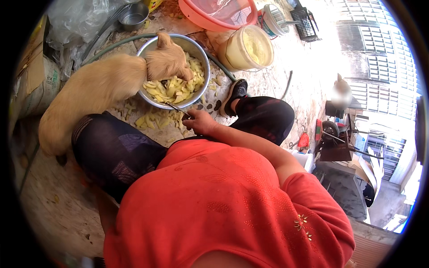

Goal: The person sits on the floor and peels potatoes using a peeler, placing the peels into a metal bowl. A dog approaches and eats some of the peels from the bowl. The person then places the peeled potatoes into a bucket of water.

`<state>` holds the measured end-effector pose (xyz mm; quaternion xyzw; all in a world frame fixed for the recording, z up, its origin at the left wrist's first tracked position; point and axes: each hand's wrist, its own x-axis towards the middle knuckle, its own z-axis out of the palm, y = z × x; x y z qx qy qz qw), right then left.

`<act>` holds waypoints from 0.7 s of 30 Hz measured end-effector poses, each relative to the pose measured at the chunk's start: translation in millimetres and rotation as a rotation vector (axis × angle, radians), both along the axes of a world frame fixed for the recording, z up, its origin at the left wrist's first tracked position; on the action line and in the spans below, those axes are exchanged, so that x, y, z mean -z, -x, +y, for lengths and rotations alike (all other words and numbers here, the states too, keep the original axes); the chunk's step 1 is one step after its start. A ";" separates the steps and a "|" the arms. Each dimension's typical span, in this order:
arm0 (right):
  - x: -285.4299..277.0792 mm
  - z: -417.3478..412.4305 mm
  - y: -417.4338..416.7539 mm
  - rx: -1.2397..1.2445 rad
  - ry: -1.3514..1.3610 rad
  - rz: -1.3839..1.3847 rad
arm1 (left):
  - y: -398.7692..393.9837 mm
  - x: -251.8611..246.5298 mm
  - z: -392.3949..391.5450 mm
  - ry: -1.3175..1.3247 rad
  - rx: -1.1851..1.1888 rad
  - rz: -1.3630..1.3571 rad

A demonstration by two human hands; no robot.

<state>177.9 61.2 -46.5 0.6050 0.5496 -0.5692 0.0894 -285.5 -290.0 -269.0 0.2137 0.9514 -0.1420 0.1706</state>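
Observation:
My right hand [200,122] is closed around the dark handle of a metal-bladed hand tool [173,107], perhaps a peeler, pointing at the near rim of a wide metal basin [206,72]. Pale yellow peelings [174,89] fill much of the basin, and more peelings [156,119] lie on the ground between my legs. A tan dog [97,82] stands at the left with its head lowered over the basin, hiding part of its contents. My left hand is out of view; only part of the left forearm shows low at the left, beside my thigh.
Beyond the basin stand a translucent bucket [231,50] with pale yellow contents, a pink tub [194,18] and a black crate [303,25]. A green hose [117,45] runs behind the basin. Plastic bags [77,23] and a metal bowl [134,16] lie upper left. A handcart [335,147] is at right.

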 end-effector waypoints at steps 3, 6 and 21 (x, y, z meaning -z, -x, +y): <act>-0.7 0.1 -4.6 -0.002 -0.003 0.008 | 11.8 -4.8 -2.5 -0.005 -0.008 0.041; -3.4 -5.8 -11.1 0.023 -0.016 0.026 | 38.4 -9.3 5.1 -0.068 0.026 0.116; 4.3 -11.3 -24.8 0.225 -0.029 0.166 | 196.1 -213.8 109.0 -0.094 -0.560 -0.514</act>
